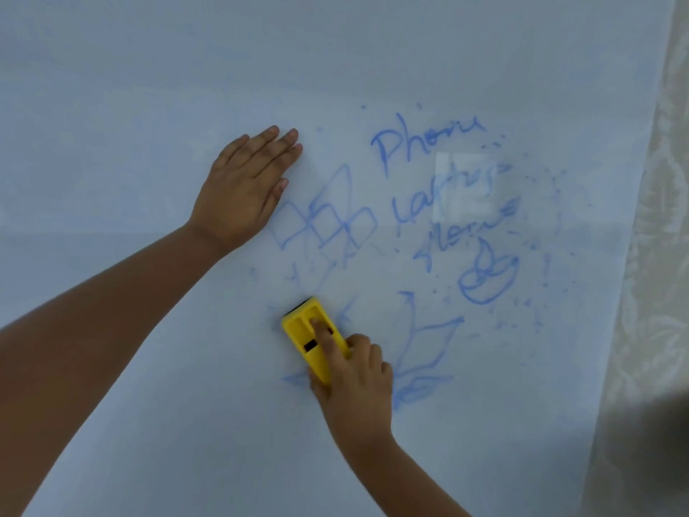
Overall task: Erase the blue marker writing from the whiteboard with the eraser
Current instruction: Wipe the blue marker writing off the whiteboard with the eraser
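A white whiteboard (pixel 149 106) fills the view. Blue marker writing (pixel 440 192) in three scrawled lines sits right of centre, with blue drawings: diamond shapes (pixel 328 222), a bowl-like doodle (pixel 488 278) and a plant-like sketch (pixel 425 352). My right hand (pixel 354 382) holds a yellow eraser (pixel 311 339) flat against the board, index finger along its back, between the faint smeared strokes and the plant-like sketch. My left hand (pixel 246 184) lies flat on the board, fingers together, just left of the diamond shapes.
The board's right edge runs down beside a pale patterned curtain (pixel 656 255). Small blue specks (pixel 540 315) scatter around the drawings. A bright square reflection (pixel 466 188) lies over the writing. A dark blur (pixel 648 453) sits at the lower right.
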`<act>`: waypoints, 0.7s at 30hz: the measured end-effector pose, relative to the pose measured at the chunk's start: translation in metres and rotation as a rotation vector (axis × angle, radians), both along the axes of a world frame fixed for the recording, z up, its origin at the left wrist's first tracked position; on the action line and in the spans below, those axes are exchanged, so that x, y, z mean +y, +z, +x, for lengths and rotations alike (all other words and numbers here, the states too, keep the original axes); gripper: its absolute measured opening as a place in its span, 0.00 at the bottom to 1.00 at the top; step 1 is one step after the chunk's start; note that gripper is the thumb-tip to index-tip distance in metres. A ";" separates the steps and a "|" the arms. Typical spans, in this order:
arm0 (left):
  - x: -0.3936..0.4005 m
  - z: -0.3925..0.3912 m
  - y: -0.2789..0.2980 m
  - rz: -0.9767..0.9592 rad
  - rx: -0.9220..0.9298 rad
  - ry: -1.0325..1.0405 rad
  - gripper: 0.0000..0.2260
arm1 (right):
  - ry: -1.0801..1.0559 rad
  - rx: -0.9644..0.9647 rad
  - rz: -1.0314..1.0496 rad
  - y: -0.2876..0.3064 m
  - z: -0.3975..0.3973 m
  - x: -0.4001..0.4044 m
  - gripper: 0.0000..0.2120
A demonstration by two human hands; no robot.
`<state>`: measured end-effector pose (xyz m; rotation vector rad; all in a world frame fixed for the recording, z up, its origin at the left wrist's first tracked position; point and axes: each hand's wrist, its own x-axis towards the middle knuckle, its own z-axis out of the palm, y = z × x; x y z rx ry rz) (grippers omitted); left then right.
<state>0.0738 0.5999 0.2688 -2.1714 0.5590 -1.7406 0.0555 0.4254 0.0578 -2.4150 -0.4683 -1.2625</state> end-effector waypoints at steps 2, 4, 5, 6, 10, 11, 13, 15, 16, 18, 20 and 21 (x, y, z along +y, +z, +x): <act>0.001 0.000 0.000 0.010 0.005 0.000 0.19 | 0.044 0.029 -0.068 -0.021 -0.005 0.002 0.40; 0.002 -0.001 -0.001 0.022 0.013 0.008 0.20 | 0.053 0.022 -0.073 -0.033 0.001 -0.013 0.42; 0.002 -0.001 -0.001 0.019 0.013 0.009 0.21 | 0.031 0.006 -0.056 -0.033 0.005 -0.020 0.42; 0.001 -0.001 -0.002 0.006 0.011 0.005 0.21 | -0.003 -0.013 -0.028 -0.028 0.010 -0.025 0.41; -0.001 -0.001 -0.003 -0.022 0.006 -0.024 0.22 | -0.041 -0.035 0.162 0.002 0.020 -0.010 0.38; 0.000 -0.001 -0.004 -0.013 0.001 -0.020 0.22 | -0.023 -0.028 0.187 0.004 0.018 -0.001 0.38; 0.001 0.001 -0.004 0.001 -0.005 -0.014 0.22 | 0.018 -0.028 0.178 -0.002 0.013 0.012 0.39; 0.002 0.000 -0.005 0.004 0.008 -0.014 0.22 | 0.051 -0.012 0.108 -0.016 0.008 0.015 0.40; 0.001 0.000 -0.004 0.000 0.016 -0.015 0.22 | 0.059 -0.007 0.086 -0.020 0.007 0.011 0.40; 0.001 -0.001 -0.003 -0.014 0.033 -0.026 0.23 | 0.031 -0.006 0.125 -0.017 0.008 -0.002 0.40; 0.001 -0.001 -0.004 -0.034 0.045 -0.055 0.23 | -0.036 -0.021 0.226 0.000 0.013 -0.010 0.39; 0.002 -0.001 -0.004 -0.044 0.046 -0.074 0.23 | -0.063 -0.039 0.270 0.013 0.016 -0.009 0.37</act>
